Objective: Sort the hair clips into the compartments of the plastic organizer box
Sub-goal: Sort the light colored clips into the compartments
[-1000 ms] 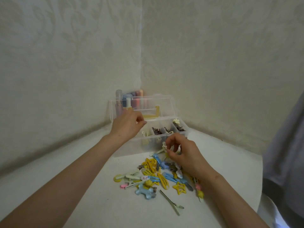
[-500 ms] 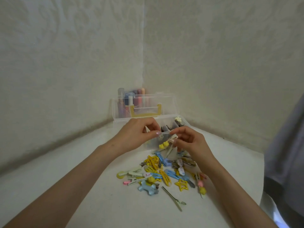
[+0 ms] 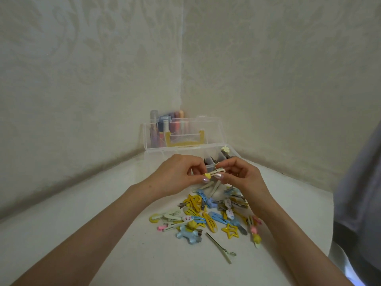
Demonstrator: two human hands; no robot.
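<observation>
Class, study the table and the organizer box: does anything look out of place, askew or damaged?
Nothing looks damaged. One long thin clip lies apart from the heap of hair clips, nearer the camera. A cream flower clip pokes above the rim of the organizer box at its right end.

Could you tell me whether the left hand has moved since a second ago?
Yes. The left hand has drawn back from the organizer box, nearer and rightward, to pinch the cream hair clip with the right hand.
</observation>
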